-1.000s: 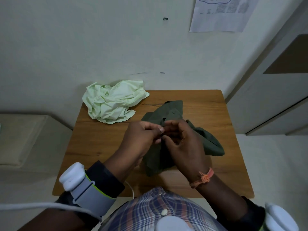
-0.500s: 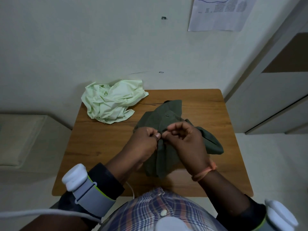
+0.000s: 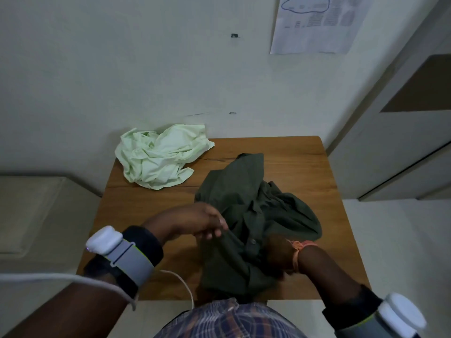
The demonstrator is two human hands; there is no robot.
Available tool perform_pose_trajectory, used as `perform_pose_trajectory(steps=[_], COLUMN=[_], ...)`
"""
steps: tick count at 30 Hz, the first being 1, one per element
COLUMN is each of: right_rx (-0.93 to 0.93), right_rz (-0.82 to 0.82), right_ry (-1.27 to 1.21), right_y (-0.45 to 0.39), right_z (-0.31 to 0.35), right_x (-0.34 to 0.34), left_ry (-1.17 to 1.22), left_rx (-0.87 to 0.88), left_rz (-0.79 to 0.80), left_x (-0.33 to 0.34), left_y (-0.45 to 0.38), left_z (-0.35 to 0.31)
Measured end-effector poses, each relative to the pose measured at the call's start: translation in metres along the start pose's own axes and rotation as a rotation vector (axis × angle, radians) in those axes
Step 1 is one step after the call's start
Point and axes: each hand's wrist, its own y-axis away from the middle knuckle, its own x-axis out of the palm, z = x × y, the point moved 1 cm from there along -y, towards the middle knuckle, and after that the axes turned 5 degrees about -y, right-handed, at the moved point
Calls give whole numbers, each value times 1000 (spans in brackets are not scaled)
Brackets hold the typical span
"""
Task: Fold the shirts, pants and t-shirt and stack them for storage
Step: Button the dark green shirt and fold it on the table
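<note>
Nothing folded yet — both hands (image 3: pixel 244 242) pinch the crumpled dark-green button shirt (image 3: pixel 253 215); pale-green cloth heap (image 3: pixel 158 157) waits untouched — no stack

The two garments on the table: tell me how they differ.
1. Colour: the pale green garment is light; the dark green shirt is deep olive.
2. Place: the pale one lies at the table's far left corner, partly over the edge; the dark shirt lies mid-table, draping off the near edge.
3. Handling: the pale one lies untouched; the left hand pinches the dark shirt and the right hand is partly buried in it.

Both are unfolded.
</note>
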Motion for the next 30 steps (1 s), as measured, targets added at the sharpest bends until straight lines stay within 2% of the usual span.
perform_pose_trajectory(steps=[2,3,4,5,7,8,10,13,15,17,19,20,21,22,23,25,26,27,28,30], right_rx=[220,303,323,297,154,96,29,-34,-148,-240,-357,-445,-503,-531,-489,-255,-139,-38,11,-31], right_rz=[181,210,156,40,-317,-430,-393,-163,-252,-395,-520,-506,-404,-233,-34,337,442,478,422,133], right_ry=[91,169,220,226,9,-125,-352,-532,-441,-386,-461,-537,-556,-523,-416,-159,-66,6,38,21], right_y=[23,26,23,17,-18,-29,-63,-85,-91,-87,-62,-45,-27,-12,5,22,21,15,5,-16], right_z=[0,-5,-10,-13,-31,-37,-56,-61,-62,-64,-55,-51,-49,-49,-48,-54,-58,-63,-65,-67], right_x=[-12,-19,-27,-35,-47,-50,-49,-36,-28,-31,-48,-59,-68,-75,-78,-70,-62,-55,-48,-44], left_ry=[86,93,82,64,29,6,-39,-109,-324,-604,-656,-612,-579,-584,-640,-803,-804,-711,-542,-233], left_rx=[-23,-29,-22,-4,68,119,222,237,198,76,32,83,164,247,321,422,468,492,485,401], left_rz=[-141,-171,-188,-190,-192,-192,-194,-149,-140,-174,-214,-235,-259,-310,-370,-516,-634,-755,-854,-964], left_x=[-14,-17,-19,-19,-14,-11,-1,17,30,40,39,34,28,21,14,6,5,6,8,11], left_y=[-14,-24,-34,-43,-64,-75,-93,-110,-121,-127,-122,-116,-107,-98,-86,-62,-54,-49,-46,-46], left_z=[11,14,17,17,13,7,-7,-24,-22,-11,-8,-10,-12,-14,-16,-18,-12,-6,1,15])
